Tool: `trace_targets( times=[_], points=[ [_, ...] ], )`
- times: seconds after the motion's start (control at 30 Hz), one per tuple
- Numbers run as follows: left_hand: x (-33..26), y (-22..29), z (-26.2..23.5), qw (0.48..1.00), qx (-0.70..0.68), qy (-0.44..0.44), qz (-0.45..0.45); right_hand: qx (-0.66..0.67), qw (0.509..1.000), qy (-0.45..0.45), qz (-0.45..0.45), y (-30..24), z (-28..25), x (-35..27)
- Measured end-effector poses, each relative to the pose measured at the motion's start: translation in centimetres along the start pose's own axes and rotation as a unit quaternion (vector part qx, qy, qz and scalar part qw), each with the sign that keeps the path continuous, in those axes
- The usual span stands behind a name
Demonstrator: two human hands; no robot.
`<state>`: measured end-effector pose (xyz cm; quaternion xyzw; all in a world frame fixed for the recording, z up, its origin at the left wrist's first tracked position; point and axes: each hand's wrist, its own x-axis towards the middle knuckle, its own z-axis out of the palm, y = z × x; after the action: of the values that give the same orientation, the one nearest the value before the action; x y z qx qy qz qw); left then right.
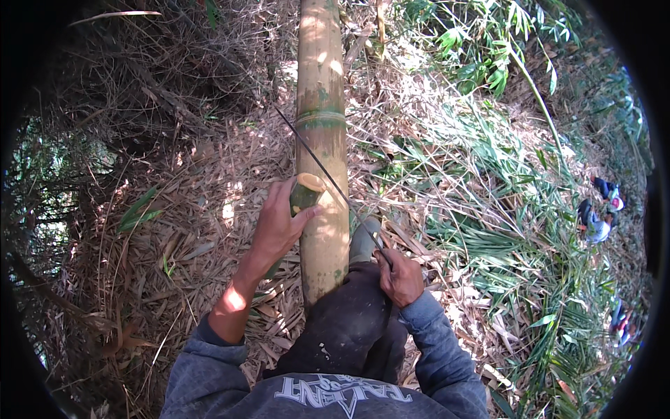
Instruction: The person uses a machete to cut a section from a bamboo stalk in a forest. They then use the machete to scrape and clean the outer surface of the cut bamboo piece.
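Observation:
My left hand [278,215] is wrapped round a short piece of green bamboo [304,199], its pale cut end tilted up and toward the right. In my right hand [400,276], closed round its grip, is a long knife [328,172] with a thin dark blade seen almost edge-on. The blade slants up to the left, passing over the thick bamboo pole [324,150] just right of the green piece's cut end. I cannot tell whether blade and piece touch. The pole runs straight away from me, with a greenish ring at one joint. My bent leg [342,321] covers its near end.
Dry leaf litter [188,244] covers the ground. Tangled dry twigs [160,63] fill the far left. Green bamboo leaves [481,244] lie on the right, and a leaning stalk [537,94] stands at the far right. Other people [600,209] show small at the right rim.

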<state>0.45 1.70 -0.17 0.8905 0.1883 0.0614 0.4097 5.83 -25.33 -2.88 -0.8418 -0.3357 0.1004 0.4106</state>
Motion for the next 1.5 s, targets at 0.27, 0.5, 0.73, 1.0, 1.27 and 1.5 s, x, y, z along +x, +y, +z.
trace_targets(
  times=[0.27,0.5,0.73,1.0,1.27,1.5],
  points=[
    [1.9,0.5,-0.1,0.997,0.058,-0.034,-0.037,0.004,1.0,-0.013,-0.004,-1.9,-0.3,0.9],
    [2.0,-0.2,0.2,0.995,0.094,-0.027,-0.027,-0.064,0.997,-0.045,0.026,-0.6,0.5,1.3],
    [2.0,-1.3,0.3,0.998,0.051,-0.026,-0.01,0.016,1.0,0.01,-0.023,-2.5,-0.1,1.1],
    [1.8,-0.2,0.0,0.995,0.082,-0.042,-0.044,-0.009,1.0,0.001,-0.02,-3.1,-0.4,1.2],
    [2.2,0.5,-0.1,0.995,0.086,-0.039,-0.044,-0.075,0.995,-0.059,0.039,-0.6,0.3,0.7],
    [2.4,0.5,-0.1,0.994,0.084,-0.051,-0.056,-0.005,1.0,-0.015,-0.011,-2.3,-0.7,1.4]
  ],
)
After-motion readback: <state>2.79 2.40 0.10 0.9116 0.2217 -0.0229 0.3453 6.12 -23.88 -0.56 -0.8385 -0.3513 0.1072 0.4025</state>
